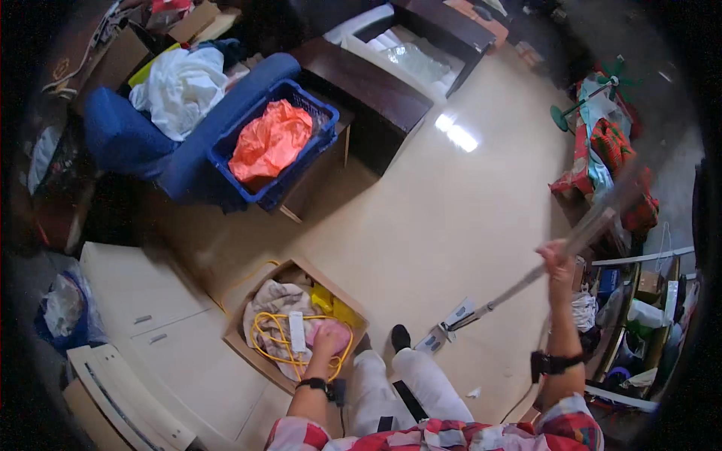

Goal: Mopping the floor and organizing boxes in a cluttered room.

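My left hand (323,341) is down in an open cardboard box (237,338), its fingers curled on a pink cloth (340,332). A white power strip (296,331) lies beside that hand, with loops of yellow cord (260,349) around it. Beneath them is a pale patterned fabric (276,299), and a yellow bag (331,304) fills the box's far corner. My right hand (557,260) is shut around the pole (519,287) of a flat mop. The pole slants down to the left, where its flat mop head (445,327) rests on the floor near my foot.
A blue plastic crate (327,132) with a red plastic bag (273,141) stands ahead to the left, beside a blue upholstered chair (127,132). White cabinets (175,332) lie at my left. Crowded shelves (632,327) stand at the right. A dark wooden cabinet (361,73) is farther ahead.
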Demonstrator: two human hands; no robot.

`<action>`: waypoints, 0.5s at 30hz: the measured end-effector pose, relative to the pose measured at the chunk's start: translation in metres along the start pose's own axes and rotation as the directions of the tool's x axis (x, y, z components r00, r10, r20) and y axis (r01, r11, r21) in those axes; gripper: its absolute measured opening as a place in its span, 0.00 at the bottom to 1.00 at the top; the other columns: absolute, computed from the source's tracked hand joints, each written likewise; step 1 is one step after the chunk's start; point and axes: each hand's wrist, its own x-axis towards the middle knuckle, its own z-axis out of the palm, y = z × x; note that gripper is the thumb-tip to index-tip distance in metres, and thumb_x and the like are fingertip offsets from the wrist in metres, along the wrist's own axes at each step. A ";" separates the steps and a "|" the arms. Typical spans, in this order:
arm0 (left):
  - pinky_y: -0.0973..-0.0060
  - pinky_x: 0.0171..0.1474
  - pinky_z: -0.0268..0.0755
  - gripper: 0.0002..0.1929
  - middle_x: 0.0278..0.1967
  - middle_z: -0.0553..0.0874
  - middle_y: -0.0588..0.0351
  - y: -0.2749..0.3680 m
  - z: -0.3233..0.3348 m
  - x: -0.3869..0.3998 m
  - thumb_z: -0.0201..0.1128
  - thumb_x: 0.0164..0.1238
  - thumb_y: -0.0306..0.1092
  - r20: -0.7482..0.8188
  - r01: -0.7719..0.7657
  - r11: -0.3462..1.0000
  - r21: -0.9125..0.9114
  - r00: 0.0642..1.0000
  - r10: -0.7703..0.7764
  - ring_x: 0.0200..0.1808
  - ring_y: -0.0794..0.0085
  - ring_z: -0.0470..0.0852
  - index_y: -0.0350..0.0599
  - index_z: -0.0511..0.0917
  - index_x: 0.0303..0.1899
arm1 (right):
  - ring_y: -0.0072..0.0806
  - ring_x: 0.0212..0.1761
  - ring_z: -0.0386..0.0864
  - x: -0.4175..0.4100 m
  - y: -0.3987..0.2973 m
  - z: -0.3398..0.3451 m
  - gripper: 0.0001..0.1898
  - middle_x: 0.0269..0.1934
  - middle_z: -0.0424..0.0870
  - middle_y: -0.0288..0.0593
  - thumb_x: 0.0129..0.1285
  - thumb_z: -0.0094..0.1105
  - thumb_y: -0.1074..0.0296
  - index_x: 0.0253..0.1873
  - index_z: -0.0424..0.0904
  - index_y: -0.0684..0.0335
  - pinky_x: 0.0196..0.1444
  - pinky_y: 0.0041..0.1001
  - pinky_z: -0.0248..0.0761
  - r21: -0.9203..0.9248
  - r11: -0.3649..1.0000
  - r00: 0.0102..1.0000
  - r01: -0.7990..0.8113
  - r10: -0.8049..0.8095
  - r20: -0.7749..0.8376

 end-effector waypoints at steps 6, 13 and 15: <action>0.75 0.31 0.74 0.11 0.31 0.81 0.54 0.035 -0.083 -0.067 0.58 0.55 0.24 -0.079 0.120 0.987 0.104 0.991 -0.112 0.30 0.71 0.80 0.36 0.76 0.41 | 0.21 0.23 0.68 0.058 0.032 0.125 0.10 0.25 0.71 0.33 0.66 0.53 0.69 0.46 0.61 0.60 0.24 0.22 0.65 0.178 0.981 0.991 -0.078 0.056 0.122; 0.78 0.26 0.71 0.06 0.26 0.78 0.59 0.044 -0.065 -0.136 0.58 0.62 0.27 -0.368 0.225 0.944 -0.239 0.879 -0.303 0.26 0.75 0.77 0.42 0.74 0.40 | 0.19 0.15 0.64 0.146 0.076 0.189 0.10 0.19 0.65 0.32 0.67 0.50 0.69 0.44 0.59 0.61 0.18 0.21 0.62 -0.231 0.972 0.981 0.039 0.008 0.196; 0.79 0.27 0.71 0.04 0.27 0.77 0.60 0.035 -0.047 -0.169 0.56 0.64 0.28 -0.359 0.164 0.945 -0.283 0.896 -0.263 0.26 0.76 0.77 0.43 0.74 0.40 | 0.19 0.17 0.65 0.172 0.085 0.210 0.14 0.20 0.65 0.32 0.66 0.52 0.69 0.49 0.57 0.62 0.19 0.21 0.63 -0.301 0.950 0.987 0.087 -0.041 0.158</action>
